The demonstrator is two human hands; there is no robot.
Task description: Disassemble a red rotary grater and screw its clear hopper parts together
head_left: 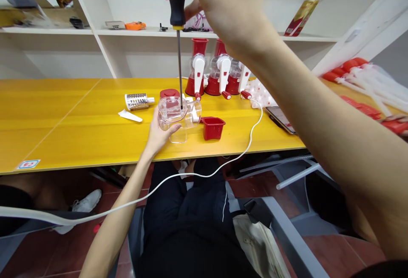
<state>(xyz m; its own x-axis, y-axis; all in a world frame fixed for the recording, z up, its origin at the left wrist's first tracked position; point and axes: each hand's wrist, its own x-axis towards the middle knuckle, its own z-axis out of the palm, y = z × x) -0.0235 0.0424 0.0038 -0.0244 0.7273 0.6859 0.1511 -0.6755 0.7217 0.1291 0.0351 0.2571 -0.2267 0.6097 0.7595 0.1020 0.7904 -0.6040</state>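
My left hand (161, 132) is closed around the side of a clear plastic grater housing (174, 114) above the yellow table. My right hand (223, 1) is raised high and grips the black and yellow handle of a screwdriver (177, 4). The long shaft points straight down, and its tip appears at or inside the clear housing; whether it touches a screw I cannot tell. Close to the housing are a red plastic part (169, 94) behind it and a red cup-shaped pusher (213, 128) to its right. A metal grating drum (137, 101) and a white plastic piece (130, 116) lie to the left.
Several red and white rotary graters (197, 69) stand at the back of the table (70, 129). A white cable (251, 135) runs across the table and over my lap. On the right lie a phone (280, 119) and bagged red parts (366, 69). A bottle (304, 12) stands on the shelf.
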